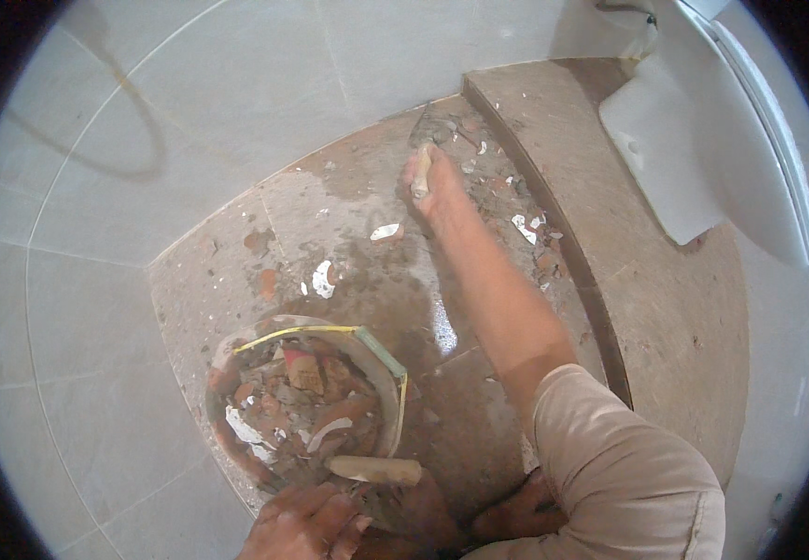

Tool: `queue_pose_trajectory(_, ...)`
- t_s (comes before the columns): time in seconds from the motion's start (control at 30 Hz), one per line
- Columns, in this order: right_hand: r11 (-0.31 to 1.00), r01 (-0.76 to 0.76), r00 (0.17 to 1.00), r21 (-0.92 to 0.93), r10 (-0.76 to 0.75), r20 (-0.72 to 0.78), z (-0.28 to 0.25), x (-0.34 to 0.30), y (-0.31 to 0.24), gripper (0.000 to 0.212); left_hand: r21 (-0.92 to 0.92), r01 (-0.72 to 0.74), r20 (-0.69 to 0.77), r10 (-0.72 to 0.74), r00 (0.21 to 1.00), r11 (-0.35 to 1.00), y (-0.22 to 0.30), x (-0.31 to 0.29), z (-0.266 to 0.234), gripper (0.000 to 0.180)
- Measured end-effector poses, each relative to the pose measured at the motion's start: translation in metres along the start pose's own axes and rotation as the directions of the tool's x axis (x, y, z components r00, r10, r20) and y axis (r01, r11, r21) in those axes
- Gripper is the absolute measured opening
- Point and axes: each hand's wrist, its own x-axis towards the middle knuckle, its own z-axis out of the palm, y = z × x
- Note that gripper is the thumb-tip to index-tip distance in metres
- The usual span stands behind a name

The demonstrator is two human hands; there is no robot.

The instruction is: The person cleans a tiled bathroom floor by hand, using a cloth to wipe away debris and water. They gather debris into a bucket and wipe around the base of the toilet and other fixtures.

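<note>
My right hand [434, 182] reaches to the far part of the floor, closed round the pale wooden handle of a trowel [421, 168]. The trowel's dark blade lies among rubble by the step and partly blends into it. My left hand [306, 523] is at the lower edge with loosely bent fingers and nothing visible in them, just below a bucket [387, 425]. Broken brick, mortar and white tile pieces [247, 427] fill the bucket. A second wooden handle [376, 469] lies across its near rim, above my left fingers; what it belongs to is hidden.
Loose rubble [470, 140] and white shards [325, 278] are scattered over the wet, dirty tiled floor [297, 210]. A raised step [647, 271] runs along the right, with a white toilet [666, 140] above it. Grey tiled walls [227, 103] border the left and back. My bare feet are at the bottom.
</note>
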Motion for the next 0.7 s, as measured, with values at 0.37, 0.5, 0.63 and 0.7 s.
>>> queue_pose_trajectory(0.37,0.921,0.062,0.997,-0.386,-0.075,-0.019,-0.025,-0.109,-0.059,0.025,-0.048,-0.039,-0.028,0.038,0.999,0.998,-0.004,-0.005,0.002,0.021)
queue_pose_trajectory(0.5,0.416,0.165,0.893,-0.894,-0.447,-0.044,-0.034,-0.171,-0.129,0.034,0.009,-0.076,-0.075,0.077,0.994,0.997,-0.009,-0.010,0.009,0.025)
queue_pose_trajectory(0.63,0.272,0.058,0.827,-0.960,-0.552,-0.107,-0.065,-0.152,-0.203,0.037,0.069,-0.141,-0.096,0.147,0.984,0.988,-0.010,-0.008,0.012,0.027)
queue_pose_trajectory(0.7,0.158,0.043,0.893,-0.987,-0.449,-0.033,-0.057,-0.150,-0.212,0.039,0.037,-0.173,-0.092,0.175,0.980,0.984,-0.004,-0.004,0.007,0.026)
